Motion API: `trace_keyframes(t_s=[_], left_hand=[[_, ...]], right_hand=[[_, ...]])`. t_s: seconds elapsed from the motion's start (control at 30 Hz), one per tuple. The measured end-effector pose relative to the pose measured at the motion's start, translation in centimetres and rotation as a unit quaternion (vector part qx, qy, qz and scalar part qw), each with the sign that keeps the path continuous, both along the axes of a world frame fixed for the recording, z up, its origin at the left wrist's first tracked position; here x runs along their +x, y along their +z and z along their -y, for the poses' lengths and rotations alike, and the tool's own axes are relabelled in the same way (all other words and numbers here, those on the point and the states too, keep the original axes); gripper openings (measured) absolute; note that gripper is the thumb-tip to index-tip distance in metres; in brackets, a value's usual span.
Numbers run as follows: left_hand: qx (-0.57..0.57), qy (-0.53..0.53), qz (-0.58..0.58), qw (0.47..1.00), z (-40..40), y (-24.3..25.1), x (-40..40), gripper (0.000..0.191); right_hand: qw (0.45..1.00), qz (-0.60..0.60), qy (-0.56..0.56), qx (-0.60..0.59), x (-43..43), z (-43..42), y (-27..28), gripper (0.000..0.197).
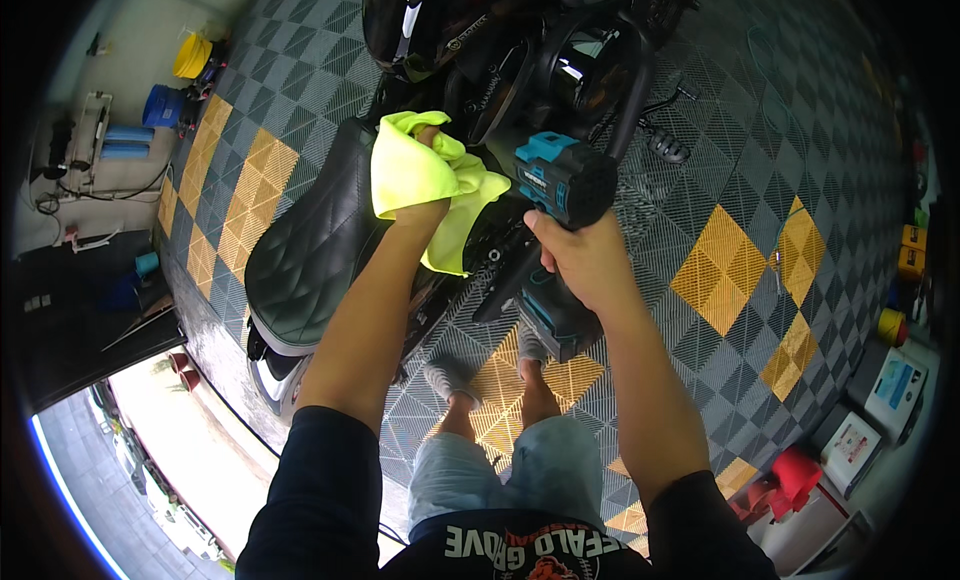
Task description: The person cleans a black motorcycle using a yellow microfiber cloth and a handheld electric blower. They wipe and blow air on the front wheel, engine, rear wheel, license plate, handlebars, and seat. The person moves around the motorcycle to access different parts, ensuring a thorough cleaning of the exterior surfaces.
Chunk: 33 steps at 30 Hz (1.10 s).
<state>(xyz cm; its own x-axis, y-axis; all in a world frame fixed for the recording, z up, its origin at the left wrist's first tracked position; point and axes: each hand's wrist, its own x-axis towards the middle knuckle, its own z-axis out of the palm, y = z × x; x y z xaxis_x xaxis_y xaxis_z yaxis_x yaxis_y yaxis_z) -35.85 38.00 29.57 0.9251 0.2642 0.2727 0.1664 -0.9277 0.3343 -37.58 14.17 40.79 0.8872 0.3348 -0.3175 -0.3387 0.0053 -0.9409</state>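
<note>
My left hand (421, 211) is wrapped in a bright yellow-green cloth (412, 167), which hides most of its fingers. The cloth lies against the front of a quilted black motorcycle seat (319, 238), and one corner hangs down over the side. In my right hand (581, 253) is a teal and black cordless power tool (555, 176), held by its pistol grip with the thumb high on the back. Its battery (559, 317) is at the bottom. The tool's front end points at the dark motorcycle (495, 77) and is hard to make out; its exact kind is unclear.
A black foot peg (667, 146) sticks out from the motorcycle's right side. Grey and yellow grid tiles (720, 268) cover the floor. A yellow bucket (193, 56) and a blue bucket (163, 105) hang by the left wall. Bottom right are white boxes (851, 449) and a red object (795, 479).
</note>
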Motion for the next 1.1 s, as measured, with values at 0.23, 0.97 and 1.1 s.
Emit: trace_keyframes(t_s=[0.23,0.97,1.1], left_hand=[[-0.162,-0.01,0.021,0.987,-0.2,6.9,5.6,0.053],[-0.04,-0.038,-0.486,0.872,-1.4,5.9,-32.4,0.039],[-0.152,0.011,-0.531,0.833,1.1,5.5,-38.3,0.042]], right_hand=[[0.985,0.058,0.049,-0.156,5.3,-4.1,1.3,0.052],[0.955,-0.162,0.01,-0.248,-6.9,4.7,-25.6,0.041],[0.942,-0.168,0.022,-0.291,-4.8,4.2,-26.2,0.048]])
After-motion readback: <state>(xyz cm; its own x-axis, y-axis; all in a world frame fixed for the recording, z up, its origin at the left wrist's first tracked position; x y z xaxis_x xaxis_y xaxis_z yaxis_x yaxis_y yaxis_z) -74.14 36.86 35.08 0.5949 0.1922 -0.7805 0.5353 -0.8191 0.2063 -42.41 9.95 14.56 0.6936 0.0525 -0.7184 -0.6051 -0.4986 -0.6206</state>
